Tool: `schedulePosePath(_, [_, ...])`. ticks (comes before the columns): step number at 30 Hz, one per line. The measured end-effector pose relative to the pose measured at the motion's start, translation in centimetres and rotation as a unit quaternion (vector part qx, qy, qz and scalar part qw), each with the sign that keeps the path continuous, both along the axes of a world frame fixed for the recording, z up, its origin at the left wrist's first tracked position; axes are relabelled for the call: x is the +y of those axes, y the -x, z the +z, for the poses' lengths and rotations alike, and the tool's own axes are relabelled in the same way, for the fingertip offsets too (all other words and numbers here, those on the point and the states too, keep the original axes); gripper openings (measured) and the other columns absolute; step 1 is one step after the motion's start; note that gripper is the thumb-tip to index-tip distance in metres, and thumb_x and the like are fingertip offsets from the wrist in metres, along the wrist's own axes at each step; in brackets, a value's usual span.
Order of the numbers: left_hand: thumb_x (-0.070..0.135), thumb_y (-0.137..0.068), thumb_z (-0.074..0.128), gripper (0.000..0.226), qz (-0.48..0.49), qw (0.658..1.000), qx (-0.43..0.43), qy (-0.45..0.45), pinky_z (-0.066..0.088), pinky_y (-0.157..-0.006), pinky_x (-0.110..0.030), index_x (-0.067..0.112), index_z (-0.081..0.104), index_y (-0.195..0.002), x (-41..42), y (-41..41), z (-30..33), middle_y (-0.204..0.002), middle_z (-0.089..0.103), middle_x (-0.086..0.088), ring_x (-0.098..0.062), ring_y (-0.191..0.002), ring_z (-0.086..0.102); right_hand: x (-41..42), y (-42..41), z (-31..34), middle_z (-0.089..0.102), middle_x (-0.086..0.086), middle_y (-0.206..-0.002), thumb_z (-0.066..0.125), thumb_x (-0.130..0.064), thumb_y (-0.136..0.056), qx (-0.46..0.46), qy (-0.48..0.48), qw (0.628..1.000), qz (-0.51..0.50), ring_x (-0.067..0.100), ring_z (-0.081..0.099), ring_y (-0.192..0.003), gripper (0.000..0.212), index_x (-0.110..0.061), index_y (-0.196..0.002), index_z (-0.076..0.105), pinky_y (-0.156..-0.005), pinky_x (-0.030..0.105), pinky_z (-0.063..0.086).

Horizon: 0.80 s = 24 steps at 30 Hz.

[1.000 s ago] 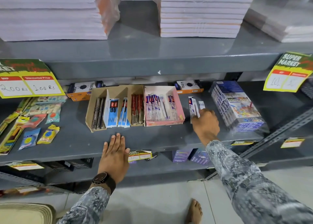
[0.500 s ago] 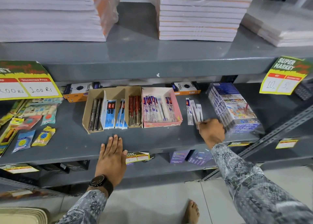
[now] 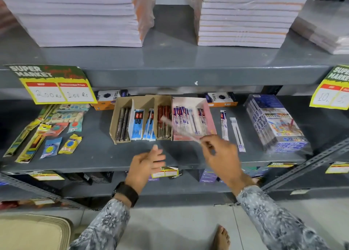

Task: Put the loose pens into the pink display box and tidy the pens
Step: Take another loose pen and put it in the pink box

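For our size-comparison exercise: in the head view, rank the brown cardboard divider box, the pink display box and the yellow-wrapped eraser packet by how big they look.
1. brown cardboard divider box
2. pink display box
3. yellow-wrapped eraser packet

Grey metal shelves, paper stacks on top shelf, pale tiled floor, possibly a mat bottom-left.

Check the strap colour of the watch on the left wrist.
Black: the watch has a dark strap and case, seen in the head view, the only one.
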State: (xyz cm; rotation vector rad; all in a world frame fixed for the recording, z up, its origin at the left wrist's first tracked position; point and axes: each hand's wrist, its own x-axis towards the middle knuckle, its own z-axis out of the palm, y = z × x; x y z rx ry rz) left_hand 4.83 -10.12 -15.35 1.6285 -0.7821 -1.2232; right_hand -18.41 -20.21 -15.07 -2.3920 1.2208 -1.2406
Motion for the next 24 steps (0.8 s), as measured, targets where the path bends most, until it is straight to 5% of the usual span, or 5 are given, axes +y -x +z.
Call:
schedulePosePath(3, [0.065, -0.095, 0.035, 0.07, 0.026, 0.969, 0.244, -0.013, 0.052, -0.097, -0.048, 0.006, 0.064, -0.119, 0.1, 0.3, 1.4, -0.115, 0.073, -0.019, -0.032, -0.109, 0.07, 1.2, -1.1, -2.4, 0.076, 0.005, -0.094, 0.072, 0.008, -0.077, 0.136, 0.129, 0.977, 0.101, 0.027, 0.073, -0.077, 0.027, -0.011, -0.096, 0.075, -0.062, 0.036, 0.061])
schedulePosePath(7, [0.034, -0.097, 0.057, 0.041, 0.088, 0.965, 0.245, 0.012, 0.062, -0.084, -0.038, 0.0, 0.066, -0.118, 0.6, -0.2, 0.9, -0.113, 0.071, -0.028, -0.034, -0.101, 0.073, 1.8, -1.3, -4.1, 0.075, 0.007, -0.112, 0.071, 0.007, -0.078, 0.137, 0.145, 0.968, 0.15, 0.028, 0.073, -0.091, 0.023, -0.008, -0.094, 0.077, -0.077, 0.038, 0.062])
schedulePosePath(11, [0.022, -0.095, 0.061, 0.035, 0.102, 0.967, 0.232, 0.017, 0.063, -0.077, -0.035, -0.004, 0.065, -0.119, 1.1, -0.7, 0.1, -0.111, 0.072, -0.027, -0.035, -0.096, 0.074, 3.0, -1.6, -3.5, 0.075, 0.0, -0.113, 0.079, -0.014, -0.082, 0.048, -0.035, 0.987, 0.147, 0.013, 0.071, -0.098, 0.013, -0.011, -0.095, 0.079, -0.093, 0.024, 0.055])
schedulePosePath(16, [0.022, -0.095, 0.061, 0.032, 0.098, 0.973, 0.21, 0.017, 0.063, -0.073, -0.032, -0.001, 0.067, -0.116, 1.5, -0.8, -0.5, -0.11, 0.074, -0.022, -0.033, -0.093, 0.075, 3.1, -2.4, -1.8, 0.077, -0.008, -0.079, 0.08, -0.007, -0.083, -0.051, -0.33, 0.939, 0.076, 0.01, 0.071, -0.07, 0.01, -0.016, -0.088, 0.078, -0.072, 0.024, 0.058])
schedulePosePath(24, [0.031, -0.096, 0.061, 0.029, 0.071, 0.995, 0.044, 0.061, 0.059, -0.091, -0.04, 0.011, 0.069, -0.115, 1.2, -0.2, -0.8, -0.11, 0.075, -0.014, -0.026, -0.101, 0.073, 1.9, -1.8, -0.7, 0.076, 0.006, -0.075, 0.077, 0.007, -0.08, -0.087, -0.488, 0.868, 0.027, 0.012, 0.063, -0.053, 0.026, -0.019, -0.08, 0.077, -0.05, 0.028, 0.052])
